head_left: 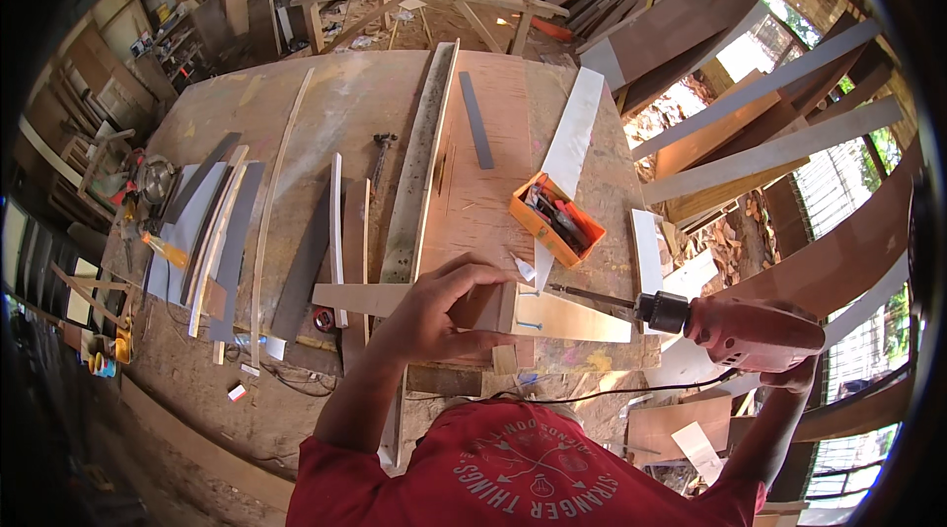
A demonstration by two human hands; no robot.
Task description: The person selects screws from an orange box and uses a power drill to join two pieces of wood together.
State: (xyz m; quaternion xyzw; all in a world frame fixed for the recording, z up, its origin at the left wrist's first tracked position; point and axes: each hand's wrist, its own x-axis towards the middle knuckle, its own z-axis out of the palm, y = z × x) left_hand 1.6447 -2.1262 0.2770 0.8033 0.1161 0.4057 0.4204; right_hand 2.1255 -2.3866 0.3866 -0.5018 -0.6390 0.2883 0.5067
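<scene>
My left hand (446, 305) curves its fingers and thumb around the end of a pale wooden board (582, 320) near the table's front edge. Two blue screws (531, 325) show at that end, beside the brown piece within my grasp. On the right, a red corded power drill (755, 335) is held in my right hand (792, 374), whose fingers are mostly hidden behind the drill body. Its long bit (597, 296) points left above the board, with the tip apart from the screws. Another wooden strip (360, 299) extends left from under my left hand.
An orange box (557, 221) of hand tools sits just beyond the board. Across the worktable (227, 98) lie a long metal-faced beam (419, 172), a hammer (381, 154) and several strips. The drill's black cord (612, 392) crosses before me. Leaning boards (779, 147) crowd the right.
</scene>
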